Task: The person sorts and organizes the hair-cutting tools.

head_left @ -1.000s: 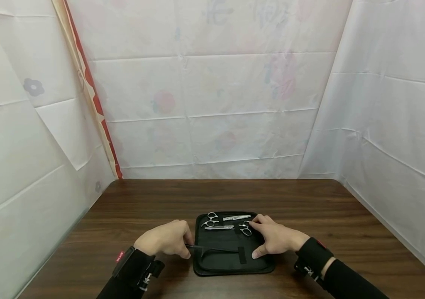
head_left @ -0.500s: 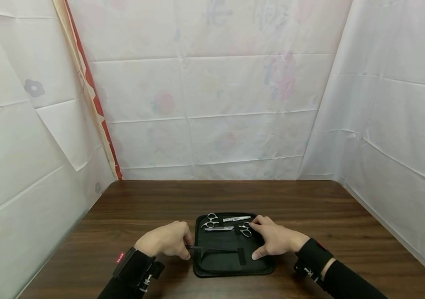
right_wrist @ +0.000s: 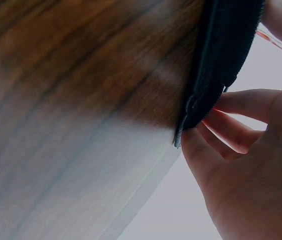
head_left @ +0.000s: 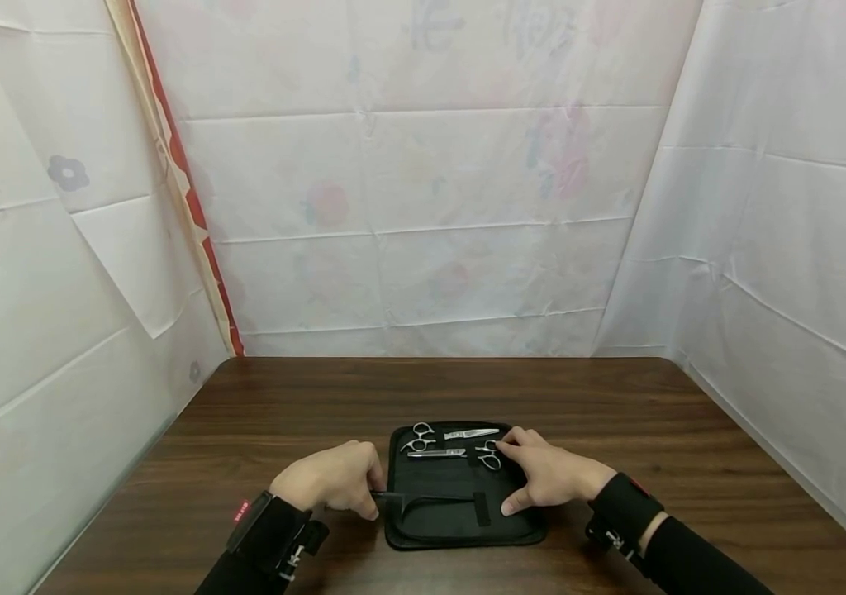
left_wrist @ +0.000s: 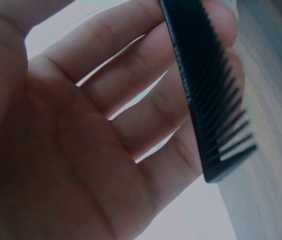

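A black case (head_left: pixel 438 525) lies unfolded on the wooden table. My left hand (head_left: pixel 336 477) pinches a black comb (left_wrist: pixel 201 75) just off the case's left edge; its toothed part runs across the palm in the left wrist view. The comb's thin tail (head_left: pixel 434 497) stretches right over the case to a black elastic strap (head_left: pixel 482 509). Two silver scissors, the upper pair (head_left: pixel 471 433) and the lower pair (head_left: pixel 435 453), lie along the case's far part. My right hand (head_left: pixel 548 471) rests on the case's right side with fingers spread, thumb and fingertips touching it near the lower scissors' handles.
The brown wooden table (head_left: pixel 304 397) reaches back to a white sheet (head_left: pixel 423 273) hung behind it. More white sheeting stands along the left and right sides. Each wrist bears a black strap with a small camera.
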`<action>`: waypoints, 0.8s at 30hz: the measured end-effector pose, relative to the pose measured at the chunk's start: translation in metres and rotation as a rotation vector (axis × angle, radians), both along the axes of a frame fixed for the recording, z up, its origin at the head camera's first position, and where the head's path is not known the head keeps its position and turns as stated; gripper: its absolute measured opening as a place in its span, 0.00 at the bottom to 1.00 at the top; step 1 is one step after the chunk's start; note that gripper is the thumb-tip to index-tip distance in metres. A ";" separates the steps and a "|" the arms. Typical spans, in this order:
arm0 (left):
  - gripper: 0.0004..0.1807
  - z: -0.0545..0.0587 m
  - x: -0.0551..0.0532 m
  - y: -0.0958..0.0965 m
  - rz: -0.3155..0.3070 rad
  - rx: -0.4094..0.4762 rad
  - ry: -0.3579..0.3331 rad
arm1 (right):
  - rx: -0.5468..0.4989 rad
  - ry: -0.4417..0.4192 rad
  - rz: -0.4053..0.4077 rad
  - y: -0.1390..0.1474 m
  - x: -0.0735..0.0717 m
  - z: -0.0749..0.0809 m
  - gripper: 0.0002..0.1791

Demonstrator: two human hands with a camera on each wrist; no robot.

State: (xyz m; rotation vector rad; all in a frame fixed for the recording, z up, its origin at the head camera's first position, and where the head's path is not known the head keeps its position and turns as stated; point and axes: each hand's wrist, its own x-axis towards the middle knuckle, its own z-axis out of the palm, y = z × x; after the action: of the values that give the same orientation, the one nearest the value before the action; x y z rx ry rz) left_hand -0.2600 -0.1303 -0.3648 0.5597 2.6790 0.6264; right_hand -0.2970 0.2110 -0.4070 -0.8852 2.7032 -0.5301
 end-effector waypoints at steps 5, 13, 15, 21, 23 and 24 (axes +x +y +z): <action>0.10 -0.001 -0.001 -0.001 -0.003 0.003 0.002 | 0.008 0.008 -0.003 -0.001 0.000 -0.001 0.53; 0.10 -0.003 -0.001 -0.001 0.003 0.006 0.006 | 0.007 0.016 0.004 -0.001 0.000 -0.001 0.53; 0.10 -0.003 -0.001 -0.002 0.005 0.005 0.012 | 0.005 0.017 0.008 -0.001 0.000 -0.001 0.53; 0.08 -0.004 -0.001 -0.002 -0.005 0.001 0.022 | 0.007 0.024 0.005 -0.001 0.001 0.001 0.53; 0.07 -0.005 -0.002 -0.002 -0.015 0.003 0.019 | 0.007 0.027 0.002 -0.002 0.001 0.001 0.53; 0.07 -0.006 -0.002 -0.002 -0.019 0.004 0.017 | 0.006 0.029 0.001 -0.002 0.002 0.001 0.53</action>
State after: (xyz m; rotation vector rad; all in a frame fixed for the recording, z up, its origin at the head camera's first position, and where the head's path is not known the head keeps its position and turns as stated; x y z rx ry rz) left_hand -0.2622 -0.1322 -0.3705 0.5940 2.6850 0.6248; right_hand -0.2954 0.2090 -0.4057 -0.8997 2.7289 -0.5121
